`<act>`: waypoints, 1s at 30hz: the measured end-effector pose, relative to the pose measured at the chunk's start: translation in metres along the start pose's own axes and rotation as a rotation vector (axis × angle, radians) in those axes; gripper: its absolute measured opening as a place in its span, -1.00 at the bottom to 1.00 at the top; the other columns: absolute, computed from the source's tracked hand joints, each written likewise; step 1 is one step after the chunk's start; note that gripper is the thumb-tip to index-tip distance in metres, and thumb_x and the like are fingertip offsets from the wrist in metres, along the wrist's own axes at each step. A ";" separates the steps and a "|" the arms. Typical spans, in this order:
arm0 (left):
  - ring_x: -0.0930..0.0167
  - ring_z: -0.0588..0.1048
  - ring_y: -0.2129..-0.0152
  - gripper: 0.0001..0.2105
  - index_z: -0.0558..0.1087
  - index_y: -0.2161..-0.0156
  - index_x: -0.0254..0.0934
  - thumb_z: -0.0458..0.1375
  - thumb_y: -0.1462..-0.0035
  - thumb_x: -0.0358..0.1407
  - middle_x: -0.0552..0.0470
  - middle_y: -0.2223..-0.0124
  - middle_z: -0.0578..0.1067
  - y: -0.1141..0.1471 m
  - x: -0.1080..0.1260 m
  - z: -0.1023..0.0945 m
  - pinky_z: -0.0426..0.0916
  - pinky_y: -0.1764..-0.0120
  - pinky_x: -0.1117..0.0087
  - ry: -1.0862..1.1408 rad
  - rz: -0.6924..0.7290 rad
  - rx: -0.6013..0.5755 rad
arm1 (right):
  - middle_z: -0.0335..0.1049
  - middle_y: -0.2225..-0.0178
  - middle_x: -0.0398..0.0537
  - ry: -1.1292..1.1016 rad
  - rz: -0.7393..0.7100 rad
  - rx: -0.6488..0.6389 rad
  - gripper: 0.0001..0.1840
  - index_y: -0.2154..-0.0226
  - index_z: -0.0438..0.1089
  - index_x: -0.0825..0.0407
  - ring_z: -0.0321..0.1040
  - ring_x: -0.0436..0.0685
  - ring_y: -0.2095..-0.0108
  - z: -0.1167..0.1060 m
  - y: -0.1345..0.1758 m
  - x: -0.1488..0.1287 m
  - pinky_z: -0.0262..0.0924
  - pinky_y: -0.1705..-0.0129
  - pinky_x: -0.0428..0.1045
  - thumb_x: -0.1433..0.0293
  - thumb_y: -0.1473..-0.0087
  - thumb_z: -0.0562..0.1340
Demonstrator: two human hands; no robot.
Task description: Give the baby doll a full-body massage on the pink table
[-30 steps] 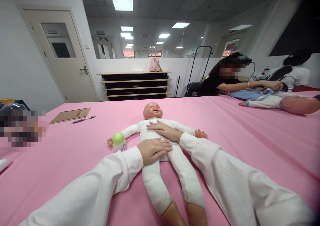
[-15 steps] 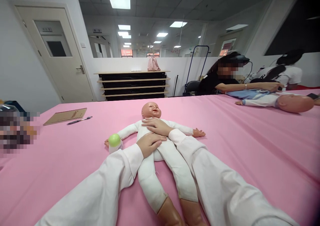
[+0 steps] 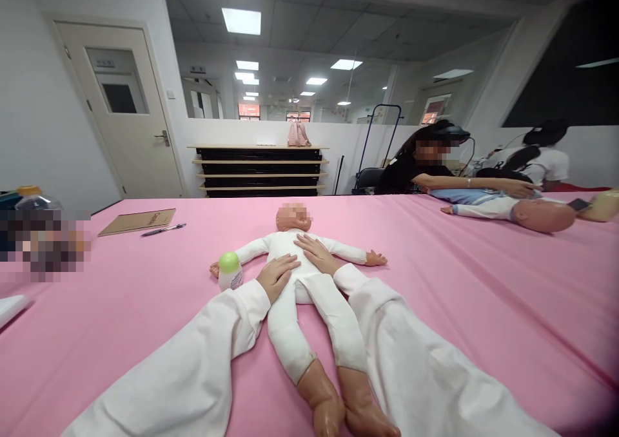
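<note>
A baby doll (image 3: pixel 300 256) with a white cloth body lies on its back on the pink-covered table (image 3: pixel 435 308), head away from me and feet towards me. My left hand (image 3: pixel 279 274) rests flat on the left side of its belly, fingers stretched out. On the right side of the chest lies my right hand (image 3: pixel 316 254), its fingers extended and slightly spread. Neither hand grasps anything. Close to the doll's arm on the left stands a small white bottle (image 3: pixel 230 274) with a green rounded cap.
At the back left lie a brown notebook (image 3: pixel 138 221) and a pen (image 3: pixel 163 229). A clear bottle with an orange cap (image 3: pixel 29 191) is at the left edge. On the right, a co-worker in black (image 3: pixel 411 160) reaches over another doll (image 3: pixel 541 214).
My hands have moved apart, the left one outward to the left and the right one to the right side of the chest. The view has tilted up slightly.
</note>
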State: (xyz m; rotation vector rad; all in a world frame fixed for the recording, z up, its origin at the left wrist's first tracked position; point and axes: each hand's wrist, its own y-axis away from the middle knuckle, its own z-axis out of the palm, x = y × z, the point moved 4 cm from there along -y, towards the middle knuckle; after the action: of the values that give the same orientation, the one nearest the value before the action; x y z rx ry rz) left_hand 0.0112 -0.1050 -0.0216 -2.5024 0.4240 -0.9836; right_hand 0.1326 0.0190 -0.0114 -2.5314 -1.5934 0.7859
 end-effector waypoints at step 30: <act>0.22 0.20 -0.05 -0.57 0.23 -0.09 -0.28 -0.18 -0.17 -0.17 -0.17 -0.05 0.33 -0.005 -0.061 -0.044 -0.10 -0.12 0.06 -0.782 -0.600 0.305 | 0.22 -0.03 0.22 0.536 0.663 0.389 -0.52 0.06 0.23 0.19 0.03 0.27 -0.11 -0.027 0.048 0.051 -0.30 -0.14 0.27 0.25 -0.12 -0.13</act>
State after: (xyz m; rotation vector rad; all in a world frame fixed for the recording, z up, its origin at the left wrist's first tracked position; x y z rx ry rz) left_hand -0.0618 -0.0866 -0.0245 -2.5024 -0.6876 -0.1437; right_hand 0.2014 0.0465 -0.0225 -2.6335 -0.3977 0.3292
